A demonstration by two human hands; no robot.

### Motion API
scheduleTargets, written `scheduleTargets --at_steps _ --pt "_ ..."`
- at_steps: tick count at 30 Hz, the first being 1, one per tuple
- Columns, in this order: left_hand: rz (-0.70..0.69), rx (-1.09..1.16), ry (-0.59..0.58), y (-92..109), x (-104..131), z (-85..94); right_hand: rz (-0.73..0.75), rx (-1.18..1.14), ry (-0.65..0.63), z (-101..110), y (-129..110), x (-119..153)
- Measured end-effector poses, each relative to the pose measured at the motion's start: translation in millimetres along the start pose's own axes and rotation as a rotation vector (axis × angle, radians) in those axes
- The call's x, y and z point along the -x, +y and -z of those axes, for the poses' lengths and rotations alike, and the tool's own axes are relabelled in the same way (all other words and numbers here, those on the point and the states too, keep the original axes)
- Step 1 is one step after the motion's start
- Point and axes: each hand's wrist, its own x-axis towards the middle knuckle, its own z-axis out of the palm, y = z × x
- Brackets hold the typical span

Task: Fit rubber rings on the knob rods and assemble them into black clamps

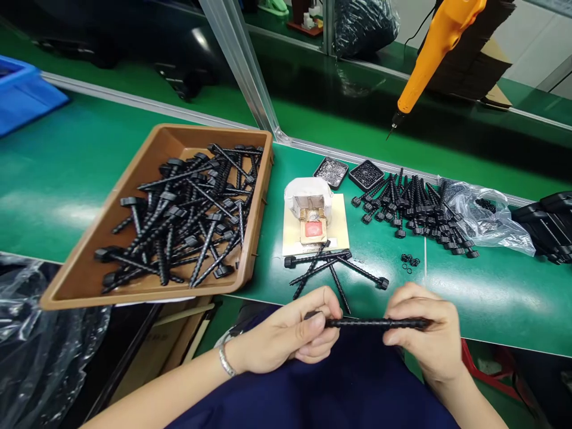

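Observation:
Between my two hands lies a black ribbed rod (361, 323), held level in front of my body at the table's near edge. My left hand (299, 333) is closed around its left end, where a dark head shows partly between the fingers. At the other end, my right hand (424, 328) pinches the rod with thumb and fingers. Just beyond, several similar black rods (337, 283) with knobbed heads lie crossed on the green table. Small black rings (410, 260) rest on the table past my right hand.
A brown tray (263, 208) full of black rods stands left. Ahead are a white-wrapped fixture (308, 196), a dish of small silver parts (331, 172) and one of black parts (366, 174). More rods (415, 208) lie right, beside a clear bag (496, 220). An orange electric screwdriver (429, 65) hangs above.

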Motion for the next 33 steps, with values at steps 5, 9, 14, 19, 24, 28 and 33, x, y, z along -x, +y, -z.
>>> scheduleTargets --at_steps 5,9,14,19,24,28,33 --pt "0.000 -0.026 -0.074 0 -5 -5.0 -0.009 -0.036 -0.167 -19 4 -2" --pt "-0.048 -0.038 -0.067 -4 -6 -4.1 0.040 0.047 -0.102 -15 1 -5" --pt "-0.030 -0.215 -0.067 -4 -6 -1.7 0.145 0.060 -0.186 -25 4 -9" --pt "-0.128 -0.435 0.076 0 -6 -3.9 0.216 0.193 -0.140 -28 1 -11" --pt "-0.191 -0.271 0.285 -7 -9 -0.7 0.303 0.380 0.022 -20 -3 -8" --pt "-0.301 -0.461 0.500 -5 -10 1.5 0.372 0.435 0.017 -22 -5 -8" --pt "-0.384 -0.712 0.373 5 -11 -5.1 0.420 0.357 -0.012 -29 -5 -8"
